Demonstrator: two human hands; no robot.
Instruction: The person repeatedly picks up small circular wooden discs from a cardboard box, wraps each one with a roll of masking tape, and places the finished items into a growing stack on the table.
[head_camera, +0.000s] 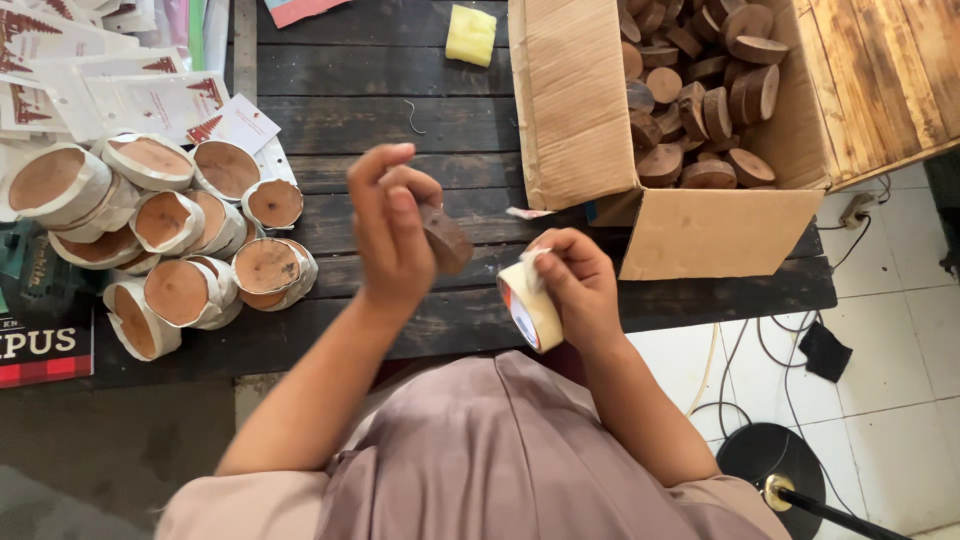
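My left hand (388, 230) is raised over the dark plank table (380, 90) and grips a small round wooden slice (446, 238) between its fingers. Just right of it, my right hand (578, 280) holds a roll of pale tape (530, 304), with the thumb pressing at the loose tape end on the roll's top. The two hands are a short gap apart, near the table's front edge.
A pile of wooden slices wrapped in white paper (170, 235) lies at the left, with printed paper sheets (110, 75) behind it. An open cardboard box (700, 225) of bare wooden slices (700, 100) stands at the right. A yellow sponge (470, 35) sits at the back. Cables (740, 370) run over the tiled floor.
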